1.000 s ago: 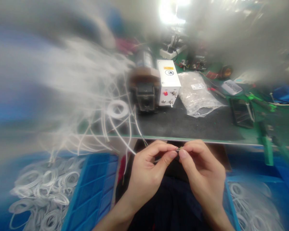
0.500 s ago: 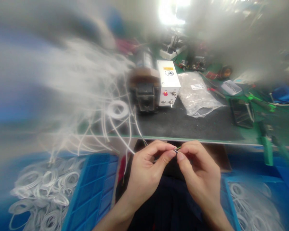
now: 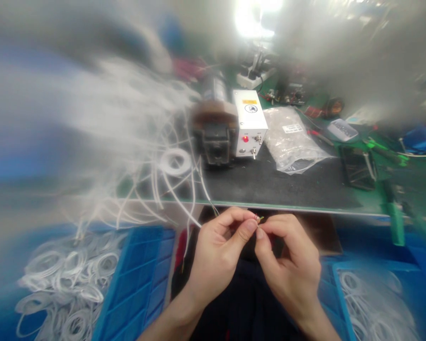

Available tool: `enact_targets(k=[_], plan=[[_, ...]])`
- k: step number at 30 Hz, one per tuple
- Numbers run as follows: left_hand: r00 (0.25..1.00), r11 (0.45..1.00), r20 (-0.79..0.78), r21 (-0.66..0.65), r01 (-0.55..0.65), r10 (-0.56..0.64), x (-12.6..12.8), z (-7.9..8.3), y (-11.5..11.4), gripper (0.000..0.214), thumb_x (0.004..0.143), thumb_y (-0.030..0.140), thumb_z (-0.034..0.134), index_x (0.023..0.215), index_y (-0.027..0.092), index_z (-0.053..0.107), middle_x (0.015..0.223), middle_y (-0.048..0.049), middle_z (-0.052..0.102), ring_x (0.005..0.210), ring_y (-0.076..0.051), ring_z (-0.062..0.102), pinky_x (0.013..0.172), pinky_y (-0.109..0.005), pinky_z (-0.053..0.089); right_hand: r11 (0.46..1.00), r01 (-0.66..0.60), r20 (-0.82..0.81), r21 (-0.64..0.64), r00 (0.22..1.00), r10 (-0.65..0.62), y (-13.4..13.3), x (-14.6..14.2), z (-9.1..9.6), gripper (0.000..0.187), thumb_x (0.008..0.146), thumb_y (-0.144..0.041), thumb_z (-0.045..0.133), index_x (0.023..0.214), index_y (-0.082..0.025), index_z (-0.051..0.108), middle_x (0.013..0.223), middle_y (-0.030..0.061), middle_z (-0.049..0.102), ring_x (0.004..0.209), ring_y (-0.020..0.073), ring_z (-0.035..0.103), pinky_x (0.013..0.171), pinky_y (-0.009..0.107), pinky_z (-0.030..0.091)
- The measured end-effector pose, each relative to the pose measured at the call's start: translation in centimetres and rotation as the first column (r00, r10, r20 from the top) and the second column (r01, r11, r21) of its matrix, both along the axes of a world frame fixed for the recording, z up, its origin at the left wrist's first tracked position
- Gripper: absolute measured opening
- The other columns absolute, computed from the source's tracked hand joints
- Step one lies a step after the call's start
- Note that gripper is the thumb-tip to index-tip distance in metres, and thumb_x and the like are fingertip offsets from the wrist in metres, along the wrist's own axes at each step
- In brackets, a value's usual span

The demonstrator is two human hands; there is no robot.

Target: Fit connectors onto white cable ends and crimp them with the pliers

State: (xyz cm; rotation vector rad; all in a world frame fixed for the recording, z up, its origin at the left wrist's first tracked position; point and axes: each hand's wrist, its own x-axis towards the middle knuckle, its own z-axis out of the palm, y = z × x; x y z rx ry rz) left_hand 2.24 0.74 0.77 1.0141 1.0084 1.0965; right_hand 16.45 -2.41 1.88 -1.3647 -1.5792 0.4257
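My left hand (image 3: 216, 255) and my right hand (image 3: 291, 265) meet in front of my lap, just below the table's front edge. Both pinch the tip of a thin wire (image 3: 259, 218), which shows a tiny green and reddish end between the fingertips. A white cable (image 3: 184, 213) runs from my left hand up onto the table. The fingers of both hands are closed in a pinch.
A white control box (image 3: 250, 123) with a red button stands beside a dark machine (image 3: 215, 137) on the black mat (image 3: 270, 184). A clear plastic bag (image 3: 291, 139) lies to its right. Blue bins (image 3: 142, 274) with several white cable coils (image 3: 67, 279) flank my lap.
My right hand has slid a little left and down, closer to my left fingertips. The wire tip now shows less between the two pinches.
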Motion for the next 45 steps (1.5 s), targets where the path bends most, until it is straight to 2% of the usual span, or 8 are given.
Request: enact_targets(k=[3,9,18,26,33,38,43,45], plan=[[0.999,1.0,0.04,-0.021,0.007,-0.006,-0.1,-0.1,-0.1,0.011,0.1,0.03,0.079,0.098,0.019,0.082,0.099,-0.005,0.08,0.093,-0.02,0.076,0.085,-0.027,0.061,0.999,-0.01,0.063,0.04,0.998,0.008,0.1,0.2,-0.1,0.023,0.092,-0.002,0.071,0.099,-0.023,0.068,0.091,0.0007,0.07,0.076,0.0151,0.066,0.067,0.029,0.053],[0.999,1.0,0.033,0.012,0.0,-0.001,-0.3,0.1,-0.2,0.01,0.102,0.028,0.077,0.096,0.021,0.081,0.098,-0.0011,0.077,0.093,-0.015,0.073,0.087,-0.021,0.057,1.0,-0.008,0.047,0.025,0.999,0.007,0.0,0.3,0.0,0.023,0.094,-0.002,0.071,0.099,-0.024,0.07,0.092,0.0003,0.071,0.078,0.0147,0.068,0.069,0.028,0.053],[1.0,0.998,0.014,0.062,-0.003,0.002,-0.4,0.0,-0.1,0.006,0.102,0.024,0.077,0.099,0.022,0.081,0.098,-0.0007,0.076,0.095,-0.016,0.072,0.088,-0.023,0.056,0.987,-0.087,-0.099,-0.136,0.992,0.074,0.4,0.7,0.5,0.017,0.098,-0.007,0.069,0.094,-0.023,0.069,0.092,0.0008,0.069,0.083,0.0166,0.067,0.076,0.031,0.051],[0.999,0.998,0.028,0.056,0.017,-0.018,-0.4,0.1,0.0,0.007,0.102,0.024,0.076,0.098,0.021,0.081,0.097,-0.0012,0.076,0.094,-0.016,0.072,0.088,-0.023,0.056,0.982,-0.082,-0.204,-0.172,0.978,0.045,0.2,0.6,0.4,0.014,0.102,-0.011,0.069,0.094,-0.023,0.07,0.094,0.0008,0.068,0.086,0.0166,0.066,0.078,0.031,0.05],[0.988,0.997,0.142,0.05,-0.062,0.054,0.1,-0.8,-0.2,0.006,0.102,0.021,0.077,0.098,0.023,0.081,0.098,0.0014,0.075,0.093,-0.012,0.07,0.087,-0.019,0.055,0.979,-0.124,-0.229,-0.163,0.97,0.084,0.4,0.1,0.1,0.016,0.1,-0.009,0.068,0.092,-0.023,0.067,0.089,-0.0003,0.065,0.08,0.0159,0.063,0.073,0.03,0.048],[0.986,0.983,0.097,0.105,-0.149,0.138,-0.9,0.1,0.7,0.008,0.103,0.022,0.076,0.097,0.023,0.081,0.092,0.0019,0.073,0.084,-0.01,0.067,0.079,-0.018,0.053,0.971,-0.15,-0.197,-0.186,0.974,0.112,-0.2,0.3,0.2,0.019,0.097,-0.007,0.069,0.089,-0.023,0.066,0.086,-0.0017,0.063,0.075,0.0138,0.06,0.067,0.028,0.045],[1.0,0.996,-0.01,0.092,-0.02,0.021,-1.5,0.9,0.9,0.009,0.104,0.025,0.075,0.097,0.022,0.081,0.093,0.0017,0.075,0.088,-0.011,0.068,0.082,-0.019,0.053,0.98,-0.04,-0.269,-0.194,0.963,-0.014,0.2,1.6,1.3,0.013,0.102,-0.015,0.071,0.094,-0.025,0.071,0.092,-0.001,0.067,0.082,0.0146,0.062,0.074,0.028,0.048],[1.0,0.996,-0.03,0.085,0.009,-0.006,-1.3,0.8,0.7,0.009,0.104,0.025,0.075,0.097,0.023,0.08,0.093,0.0022,0.075,0.087,-0.011,0.068,0.081,-0.019,0.053,0.978,-0.062,-0.286,-0.199,0.958,0.003,0.8,1.8,1.8,0.008,0.101,-0.017,0.073,0.1,-0.025,0.073,0.096,-0.0001,0.068,0.086,0.0156,0.064,0.074,0.028,0.05]])
